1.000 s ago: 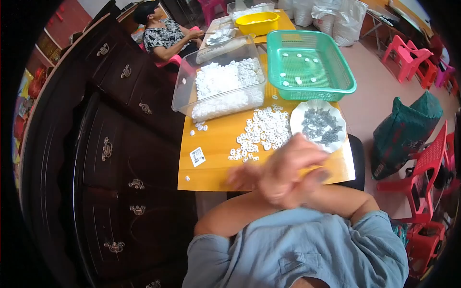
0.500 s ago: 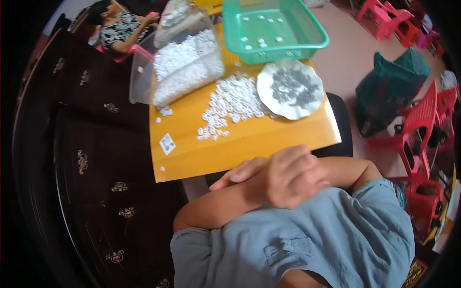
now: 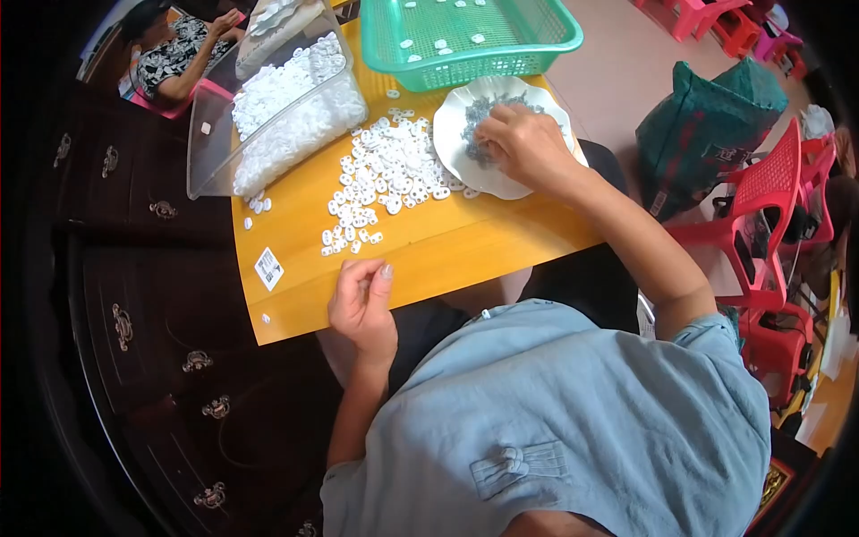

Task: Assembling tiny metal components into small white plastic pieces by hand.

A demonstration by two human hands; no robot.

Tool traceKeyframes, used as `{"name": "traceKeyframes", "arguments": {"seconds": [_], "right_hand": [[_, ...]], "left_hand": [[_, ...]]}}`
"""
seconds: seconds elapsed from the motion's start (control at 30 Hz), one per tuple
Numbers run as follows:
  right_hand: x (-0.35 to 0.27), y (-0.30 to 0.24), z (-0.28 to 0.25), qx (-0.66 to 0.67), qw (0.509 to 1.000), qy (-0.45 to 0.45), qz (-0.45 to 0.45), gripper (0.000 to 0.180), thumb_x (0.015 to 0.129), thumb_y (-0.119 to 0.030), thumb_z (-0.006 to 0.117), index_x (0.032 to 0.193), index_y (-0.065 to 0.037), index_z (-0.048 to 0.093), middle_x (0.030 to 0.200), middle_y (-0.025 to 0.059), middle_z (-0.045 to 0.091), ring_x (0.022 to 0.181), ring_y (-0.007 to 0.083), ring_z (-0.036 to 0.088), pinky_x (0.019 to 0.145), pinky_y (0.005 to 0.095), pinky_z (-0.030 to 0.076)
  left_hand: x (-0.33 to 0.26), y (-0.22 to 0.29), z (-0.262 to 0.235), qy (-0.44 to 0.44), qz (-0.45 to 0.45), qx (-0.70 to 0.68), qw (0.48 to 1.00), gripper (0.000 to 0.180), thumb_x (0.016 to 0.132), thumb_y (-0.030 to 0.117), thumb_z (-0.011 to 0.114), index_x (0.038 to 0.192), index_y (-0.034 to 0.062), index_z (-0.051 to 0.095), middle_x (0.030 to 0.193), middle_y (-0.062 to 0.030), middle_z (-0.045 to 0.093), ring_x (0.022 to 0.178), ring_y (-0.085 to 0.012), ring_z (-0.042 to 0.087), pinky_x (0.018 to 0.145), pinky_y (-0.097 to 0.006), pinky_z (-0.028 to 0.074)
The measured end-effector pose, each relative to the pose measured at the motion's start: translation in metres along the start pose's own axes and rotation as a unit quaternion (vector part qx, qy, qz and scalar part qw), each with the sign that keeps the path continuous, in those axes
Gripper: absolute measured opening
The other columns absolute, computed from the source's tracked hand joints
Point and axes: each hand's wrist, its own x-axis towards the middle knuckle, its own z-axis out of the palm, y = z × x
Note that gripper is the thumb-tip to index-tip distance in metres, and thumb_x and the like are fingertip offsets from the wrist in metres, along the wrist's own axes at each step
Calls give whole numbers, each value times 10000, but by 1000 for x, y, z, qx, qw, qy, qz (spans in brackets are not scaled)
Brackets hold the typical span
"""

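My right hand (image 3: 528, 143) reaches into a white scalloped plate (image 3: 490, 183) of small grey translucent pieces (image 3: 477, 112). Its fingers are bent together down among them; the fingertips are hidden, so what they pinch cannot be made out. My left hand (image 3: 362, 304) is at the table's front edge, fingers curled in and thumb close beside them. Whatever it may hold is hidden. Beyond it, a loose pile of small white oval pieces with dark marks (image 3: 385, 161) spreads over the yellow table (image 3: 429, 259), left of the plate.
A clear plastic box (image 3: 210, 157) heaped with white pieces stands at the table's left. Behind the plate is a green basket (image 3: 483, 67) with several white pieces. Dark drawers (image 3: 179, 286) line the left. Another person (image 3: 174, 58) sits far left. Right are a green bag (image 3: 707, 134) and red chairs (image 3: 769, 206).
My arms, crossed before, have parted. The right hand has moved forward into the plate; the left has come to the table's front edge. The view has shifted, so the table appears further left.
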Motion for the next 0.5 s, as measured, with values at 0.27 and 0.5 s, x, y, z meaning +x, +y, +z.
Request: {"name": "traceKeyframes", "arguments": {"seconds": [0.27, 0.5], "right_hand": [[31, 15, 30, -148, 989, -11, -24, 93, 809, -118, 671, 872, -70, 721, 898, 86, 635, 919, 293, 600, 793, 427, 496], [30, 13, 28, -137, 987, -20, -81, 70, 781, -113, 679, 847, -91, 683, 904, 70, 607, 933, 280, 581, 832, 406, 452]], "left_hand": [[-5, -13, 0, -24, -35, -1, 999, 60, 896, -36, 632, 955, -40, 623, 826, -36, 560, 671, -79, 520, 585, -201, 416], [-5, -18, 2, -8, -69, -23, 997, 59, 897, -20, 635, 953, -34, 624, 825, -26, 562, 663, -73, 520, 574, -193, 396]]}}
